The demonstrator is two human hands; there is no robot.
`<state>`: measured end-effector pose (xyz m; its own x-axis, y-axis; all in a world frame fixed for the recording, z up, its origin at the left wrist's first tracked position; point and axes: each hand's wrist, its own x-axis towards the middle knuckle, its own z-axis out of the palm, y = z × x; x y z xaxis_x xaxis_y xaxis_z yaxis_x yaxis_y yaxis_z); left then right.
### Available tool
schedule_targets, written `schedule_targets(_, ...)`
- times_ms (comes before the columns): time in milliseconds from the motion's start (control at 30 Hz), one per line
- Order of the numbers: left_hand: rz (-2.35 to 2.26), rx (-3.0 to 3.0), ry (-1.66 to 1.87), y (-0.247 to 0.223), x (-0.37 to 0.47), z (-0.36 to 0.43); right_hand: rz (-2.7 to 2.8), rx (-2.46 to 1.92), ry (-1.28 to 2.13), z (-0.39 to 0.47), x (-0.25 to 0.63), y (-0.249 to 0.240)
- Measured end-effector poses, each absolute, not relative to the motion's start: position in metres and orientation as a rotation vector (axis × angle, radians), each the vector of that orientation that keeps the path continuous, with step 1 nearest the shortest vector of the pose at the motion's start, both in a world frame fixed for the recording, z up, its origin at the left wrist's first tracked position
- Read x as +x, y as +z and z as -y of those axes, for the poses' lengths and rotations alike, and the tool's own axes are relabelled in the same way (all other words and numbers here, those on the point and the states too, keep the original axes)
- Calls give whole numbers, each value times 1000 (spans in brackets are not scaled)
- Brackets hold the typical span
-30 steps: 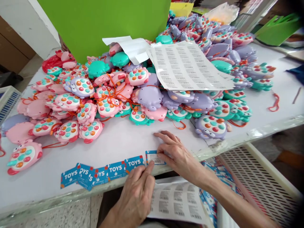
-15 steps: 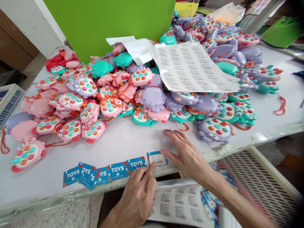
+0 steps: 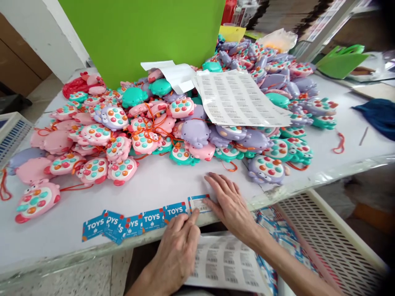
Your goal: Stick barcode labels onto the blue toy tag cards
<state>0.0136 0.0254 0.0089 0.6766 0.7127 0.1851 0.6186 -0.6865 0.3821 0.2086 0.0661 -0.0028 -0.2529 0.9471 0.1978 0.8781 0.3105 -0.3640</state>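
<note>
A small blue card with a white barcode label (image 3: 199, 204) lies near the table's front edge. My left hand (image 3: 177, 248) presses its outstretched index fingertip on the card's lower left part. Its other fingers are bent, and I see nothing held. My right hand (image 3: 230, 203) is open, palm down, its thumb on the card's right side and its fingers spread on the table. To the left runs a row of several overlapping blue TOYS cards (image 3: 152, 220). Below the hands, a sheet of barcode labels (image 3: 222, 263) lies at my lap, partly covered by my left hand.
Pink, purple and green animal-shaped toys (image 3: 197, 133) with orange cords are heaped across the table (image 3: 166, 181). More label sheets (image 3: 240, 98) lie on the heap before a green panel (image 3: 142, 37). A white basket (image 3: 333, 234) stands below the edge at right.
The view has shifted slightly, showing more of the table's right side. Both hands stay at the same card, with the left index finger and right thumb still on it.
</note>
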Motion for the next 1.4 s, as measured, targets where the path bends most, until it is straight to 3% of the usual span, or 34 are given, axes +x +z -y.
schedule_targets(133,-1065,2600,535,12,11,-18,2161,-1601,275,-58,206,-1)
schedule_targets(300,-1091,2619,663,9,-6,11,2481,-1359,280,-40,200,-5)
schedule_targets(533,-1314,2303,909,8,-28,34,2547,-1050,221,-25,227,-5)
schedule_targets(833,-1282,2105,734,49,-43,27,2389,-1672,19,63,334,-23)
schedule_targets(1000,-1261,1878,663,55,-52,28,2417,-1430,412,32,237,25)
schedule_targets(1133,-1332,1327,718,54,-59,32,2371,-1236,864,-4,173,50)
schedule_targets(1267,-1229,806,820,39,-52,35,2257,-1295,1103,-6,168,51)
schedule_targets(1400,-1364,874,679,37,-37,27,2249,-1317,1227,0,178,53)
